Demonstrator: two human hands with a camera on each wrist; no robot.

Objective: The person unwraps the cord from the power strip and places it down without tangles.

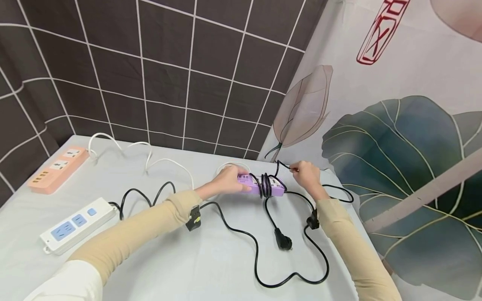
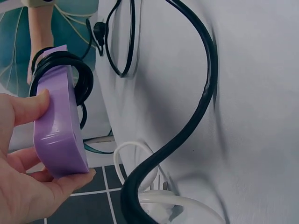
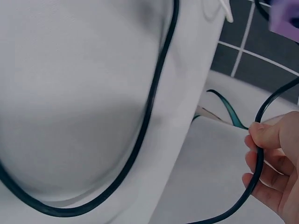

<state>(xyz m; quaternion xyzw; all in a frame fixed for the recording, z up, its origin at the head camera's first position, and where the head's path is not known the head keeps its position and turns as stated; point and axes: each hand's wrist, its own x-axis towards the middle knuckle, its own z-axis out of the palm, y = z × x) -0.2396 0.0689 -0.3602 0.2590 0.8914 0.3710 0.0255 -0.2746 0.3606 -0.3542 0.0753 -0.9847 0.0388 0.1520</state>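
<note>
My left hand (image 1: 227, 179) grips one end of a purple power strip (image 1: 278, 190), lifted over the table. In the left wrist view its plain purple face (image 2: 57, 109) shows, with thumb and fingers on opposite sides. Several turns of black cord (image 1: 266, 186) are wound round the strip near its far end. To its right, my right hand (image 1: 308, 177) pinches a length of the black cord (image 3: 258, 161) between thumb and fingers. A black plug (image 1: 283, 240) lies on the table below the strip.
At left lie a white power strip (image 1: 77, 225) with a black cord and an orange power strip (image 1: 58, 169) with a white cord (image 1: 141, 143). Another black cable (image 1: 257, 259) loops across the table (image 1: 180, 267) between both wrists. A dark gridded cloth (image 1: 165, 75) hangs behind.
</note>
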